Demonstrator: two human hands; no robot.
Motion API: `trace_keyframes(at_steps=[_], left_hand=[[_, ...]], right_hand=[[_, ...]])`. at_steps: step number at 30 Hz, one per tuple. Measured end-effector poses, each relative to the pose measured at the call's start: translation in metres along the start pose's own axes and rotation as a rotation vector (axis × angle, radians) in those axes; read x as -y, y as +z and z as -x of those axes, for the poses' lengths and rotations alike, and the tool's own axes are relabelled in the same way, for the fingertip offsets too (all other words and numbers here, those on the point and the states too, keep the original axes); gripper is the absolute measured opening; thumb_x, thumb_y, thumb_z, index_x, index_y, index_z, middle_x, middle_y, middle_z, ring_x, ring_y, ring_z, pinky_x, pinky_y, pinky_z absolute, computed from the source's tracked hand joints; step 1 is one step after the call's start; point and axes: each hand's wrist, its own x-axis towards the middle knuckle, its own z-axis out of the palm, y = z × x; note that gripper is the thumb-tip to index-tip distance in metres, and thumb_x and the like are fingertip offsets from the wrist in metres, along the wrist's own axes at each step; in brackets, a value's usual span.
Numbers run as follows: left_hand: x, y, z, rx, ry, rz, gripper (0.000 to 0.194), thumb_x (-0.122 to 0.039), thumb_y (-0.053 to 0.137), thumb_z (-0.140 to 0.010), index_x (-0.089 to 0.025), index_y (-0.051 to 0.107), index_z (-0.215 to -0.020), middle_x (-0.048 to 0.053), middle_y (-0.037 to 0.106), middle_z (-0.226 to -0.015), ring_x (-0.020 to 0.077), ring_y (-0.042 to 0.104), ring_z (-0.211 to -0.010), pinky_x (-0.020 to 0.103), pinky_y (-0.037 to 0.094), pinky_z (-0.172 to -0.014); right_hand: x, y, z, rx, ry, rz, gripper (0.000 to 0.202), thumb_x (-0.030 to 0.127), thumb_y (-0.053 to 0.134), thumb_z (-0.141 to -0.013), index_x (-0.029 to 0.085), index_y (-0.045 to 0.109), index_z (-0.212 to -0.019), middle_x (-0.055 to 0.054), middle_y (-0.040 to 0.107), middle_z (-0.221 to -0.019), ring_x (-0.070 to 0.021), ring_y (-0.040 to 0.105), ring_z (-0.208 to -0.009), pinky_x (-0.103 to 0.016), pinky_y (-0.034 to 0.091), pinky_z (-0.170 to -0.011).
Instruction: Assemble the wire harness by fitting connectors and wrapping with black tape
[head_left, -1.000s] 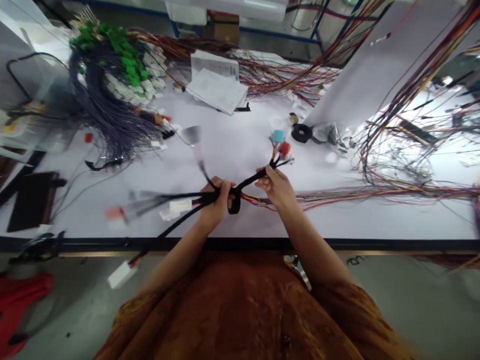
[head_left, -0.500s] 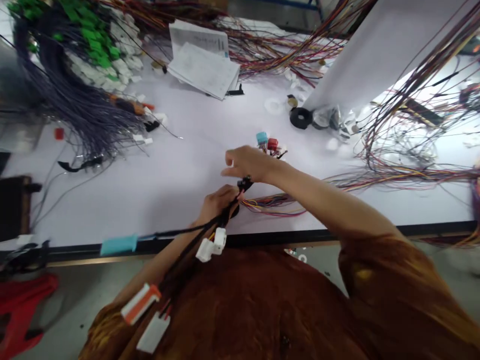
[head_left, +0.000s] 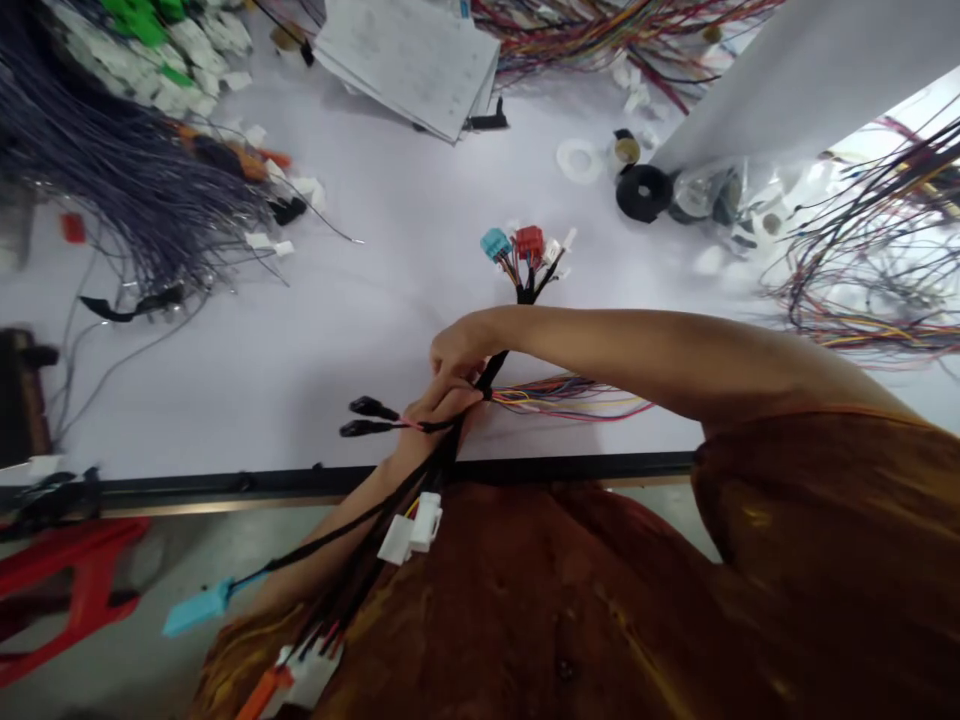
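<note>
Both hands, left hand (head_left: pixel 439 405) and right hand (head_left: pixel 455 350), grip tight on the black wire bundle (head_left: pixel 420 470). The hanging plugs (head_left: pixel 411 525) below could snag the bench (head_left: pixel 300 340) edge.

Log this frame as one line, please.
left hand: grips black-taped harness | right hand: on harness | table: tape roll, papers
</note>
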Motion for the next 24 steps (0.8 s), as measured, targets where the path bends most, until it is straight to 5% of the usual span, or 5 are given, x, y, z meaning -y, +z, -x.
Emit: trace_keyframes(at_steps=[5, 13, 19, 24], left_hand=[[0.01, -0.006, 0.001, 0.022, -0.013, 0.073, 0.009, -0.014, 0.066, -0.087, -0.022, 0.064, -0.09, 0.002, 0.066, -0.09, 0.0146, 0.066, -0.081, 0.029, 0.055, -0.072], [0.03, -0.007, 0.005, -0.029, -0.093, 0.166, 0.009, -0.019, 0.069, -0.085, -0.023, 0.065, -0.091, 0.005, 0.062, -0.095, 0.0187, 0.063, -0.092, 0.036, 0.053, -0.081], [0.036, -0.008, -0.001, -0.015, -0.354, 0.344, 0.013, -0.032, 0.066, -0.089, -0.02, 0.064, -0.093, 0.004, 0.07, -0.092, 0.0161, 0.069, -0.083, 0.03, 0.055, -0.074], [0.033, -0.013, -0.012, 0.02, -0.452, 0.368, 0.018, -0.037, 0.067, -0.088, -0.02, 0.062, -0.09, -0.003, 0.063, -0.065, 0.0102, 0.06, -0.056, 0.023, 0.049, -0.057]], right_hand=[[0.008, -0.007, 0.009, -0.239, 0.054, -0.018, 0.028, 0.025, 0.056, -0.085, 0.008, 0.07, -0.103, 0.002, 0.052, -0.056, -0.0087, 0.041, -0.047, -0.024, 0.034, -0.049], [0.027, -0.001, 0.043, -0.61, -0.076, 0.081, 0.027, 0.02, 0.058, -0.079, 0.009, 0.069, -0.102, -0.01, 0.069, -0.094, -0.0172, 0.06, -0.084, -0.029, 0.044, -0.078], [0.021, 0.062, 0.087, -0.913, -0.073, -0.054, 0.049, 0.026, 0.058, -0.081, 0.016, 0.055, -0.129, -0.009, 0.069, -0.109, -0.0205, 0.063, -0.094, -0.031, 0.046, -0.083], [0.01, 0.136, 0.083, -0.996, -0.092, -0.245, 0.062, 0.024, 0.061, -0.081, 0.022, 0.045, -0.141, -0.011, 0.064, -0.128, -0.0204, 0.066, -0.094, -0.034, 0.052, -0.084]])
